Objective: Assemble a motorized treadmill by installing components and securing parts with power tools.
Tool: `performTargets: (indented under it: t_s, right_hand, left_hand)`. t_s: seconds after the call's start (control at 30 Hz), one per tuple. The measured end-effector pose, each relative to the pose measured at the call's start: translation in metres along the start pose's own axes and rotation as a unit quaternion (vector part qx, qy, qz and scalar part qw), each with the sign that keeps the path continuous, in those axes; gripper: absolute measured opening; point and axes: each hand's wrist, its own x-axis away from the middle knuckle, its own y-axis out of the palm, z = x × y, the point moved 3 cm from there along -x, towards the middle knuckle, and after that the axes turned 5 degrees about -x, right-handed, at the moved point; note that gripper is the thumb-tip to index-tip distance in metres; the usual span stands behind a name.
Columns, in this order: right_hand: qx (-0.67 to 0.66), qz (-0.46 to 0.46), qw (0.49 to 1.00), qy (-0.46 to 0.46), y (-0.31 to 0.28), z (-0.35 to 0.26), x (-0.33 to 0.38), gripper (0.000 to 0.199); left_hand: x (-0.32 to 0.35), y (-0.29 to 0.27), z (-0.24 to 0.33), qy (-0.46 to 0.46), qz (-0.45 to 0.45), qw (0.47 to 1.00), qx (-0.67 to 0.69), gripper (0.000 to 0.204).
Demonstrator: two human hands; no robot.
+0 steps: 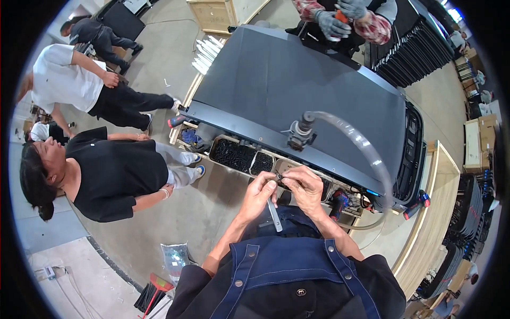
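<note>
Close together in front of my chest are my two hands, beside the near edge of a large dark panel (303,80). My left hand (255,199) is closed around a flat grey metal tool (274,217), whose end points down toward me. With its fingertips pinched, my right hand (305,189) holds a small dark part (279,177) that my left fingertips also seem to touch. Its exact kind is too small to make out. On the panel just beyond stands a black fitting (302,133) with a clear hose (356,135) curving off to the right.
Bins of black screws (232,154) line the panel's near side. Power tools lie near its corners, one red and blue (176,121). A gloved co-worker (345,24) holds an orange tool across the panel. Another person (117,173) stands at left. A wooden frame (433,212) is at right.
</note>
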Motion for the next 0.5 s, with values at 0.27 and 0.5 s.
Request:
performTargets:
  t_s: [0.27, 0.5]
  right_hand:
    - [0.126, 0.028, 0.984, -0.119, -0.012, -0.022, 0.021, 0.022]
    - [0.053, 0.074, 0.995, -0.043, -0.001, -0.016, 0.033, 0.021]
  left_hand:
    - [0.014, 0.042, 0.007, 0.075, 0.104, 0.985, -0.112, 0.025]
    - [0.014, 0.047, 0.036, 0.276, 0.207, 0.829, -0.44, 0.025]
